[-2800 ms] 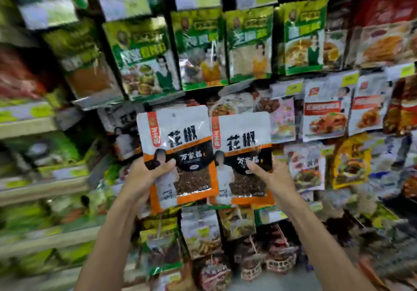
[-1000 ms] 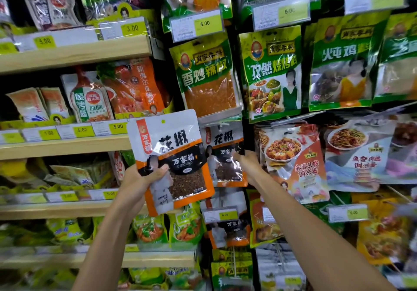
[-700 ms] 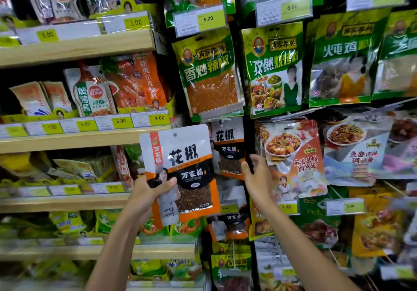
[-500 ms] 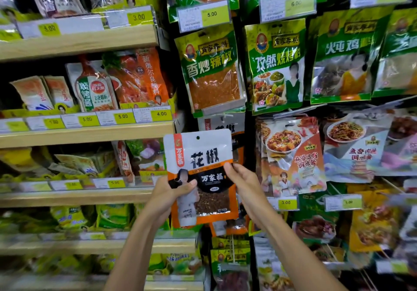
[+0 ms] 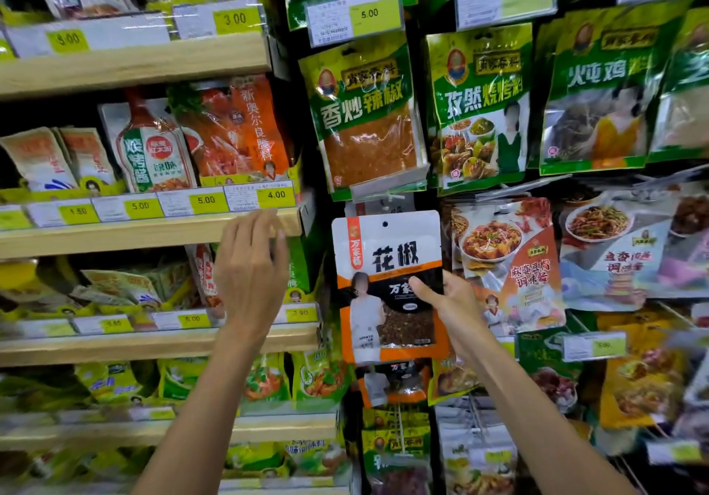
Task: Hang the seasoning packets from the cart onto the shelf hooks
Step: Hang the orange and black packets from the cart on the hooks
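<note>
Centrally, a white, orange and black seasoning packet (image 5: 383, 264) stands upright in front of the hanging display, directly below a green chili-powder packet (image 5: 364, 111) and just beside a packet printed with a red dish (image 5: 506, 264) on its right. The right hand (image 5: 449, 302) grips the seasoning packet at its right edge, about mid-height, with the thumb pressed across the front face and the fingers hidden behind. A round hang hole (image 5: 385, 223) is visible near the packet's top edge; whether the packet already hangs from the display cannot be told. A second packet of the same orange design (image 5: 391, 383) hangs lower in the same column, partly covered by the held one. The left hand (image 5: 249, 276) holds nothing: it is raised to the left of the packet, well apart from it, back toward the camera, fingers loosely extended, their tips in front of the wooden shelf edge (image 5: 134, 233) under the 4.00 price tag (image 5: 276, 195).
</note>
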Available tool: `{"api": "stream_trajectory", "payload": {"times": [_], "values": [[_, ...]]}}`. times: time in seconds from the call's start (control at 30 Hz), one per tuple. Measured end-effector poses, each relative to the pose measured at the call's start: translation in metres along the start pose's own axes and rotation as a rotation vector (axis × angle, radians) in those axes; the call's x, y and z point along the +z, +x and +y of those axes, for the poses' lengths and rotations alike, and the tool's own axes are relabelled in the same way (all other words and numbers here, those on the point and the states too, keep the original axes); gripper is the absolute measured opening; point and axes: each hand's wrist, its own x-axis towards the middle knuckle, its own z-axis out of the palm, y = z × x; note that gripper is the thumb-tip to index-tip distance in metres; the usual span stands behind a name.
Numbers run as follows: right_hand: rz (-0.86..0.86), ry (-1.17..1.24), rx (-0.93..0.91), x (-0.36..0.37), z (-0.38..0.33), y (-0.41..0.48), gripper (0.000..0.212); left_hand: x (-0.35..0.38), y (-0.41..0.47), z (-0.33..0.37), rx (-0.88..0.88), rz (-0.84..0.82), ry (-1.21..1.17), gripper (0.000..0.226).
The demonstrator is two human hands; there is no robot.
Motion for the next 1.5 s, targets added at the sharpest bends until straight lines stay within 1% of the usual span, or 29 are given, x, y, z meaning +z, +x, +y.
{"api": "stream_trajectory", "payload": {"times": [0.1, 0.27, 0.43, 0.6, 0.77, 0.87, 1.03, 1.1, 1.2, 1.33, 1.43, 1.5], "values": [[0.0, -0.025, -0.002, -0.001, -0.003, 0.012, 0.008, 0.021, 0.0, -0.014, 0.088, -0.038, 0.091, 0.028], [0.023, -0.044, 0.009, -0.002, -0.008, 0.029, 0.005, 0.042, 0.0, -0.026, 0.152, 0.034, 0.098, 0.024], [0.046, -0.034, 0.032, -0.006, -0.006, 0.036, 0.005, 0.055, 0.004, -0.031, 0.159, 0.102, 0.052, 0.02], [0.069, -0.04, 0.055, -0.004, -0.002, 0.04, 0.004, 0.061, 0.0, -0.032, 0.144, 0.102, 0.04, 0.025], [0.142, -0.077, 0.063, 0.008, 0.0, 0.061, 0.002, 0.06, -0.002, -0.034, 0.161, 0.071, 0.029, 0.032], [0.185, -0.103, 0.079, 0.016, 0.005, 0.079, 0.011, 0.057, -0.003, -0.035, 0.176, 0.053, 0.018, 0.033], [0.319, -0.213, 0.042, 0.024, 0.011, 0.105, 0.026, 0.053, -0.004, -0.036, 0.179, 0.012, 0.02, 0.035], [0.364, -0.276, 0.037, 0.027, 0.012, 0.108, 0.034, 0.051, -0.004, -0.035, 0.174, -0.009, 0.022, 0.035], [0.392, -0.354, 0.044, 0.028, 0.012, 0.103, 0.041, 0.047, -0.004, -0.033, 0.165, -0.036, 0.026, 0.036], [0.424, -0.45, 0.028, 0.022, 0.011, 0.076, 0.028, 0.041, -0.006, -0.029, 0.16, -0.037, 0.019, 0.037], [0.451, -0.468, 0.006, 0.02, 0.009, 0.044, 0.029, 0.036, -0.013, -0.015, 0.173, -0.005, -0.027, 0.037], [0.414, -0.455, -0.03, 0.015, 0.008, 0.019, 0.028, 0.034, -0.024, 0.006, 0.187, -0.004, -0.098, 0.035]]}}
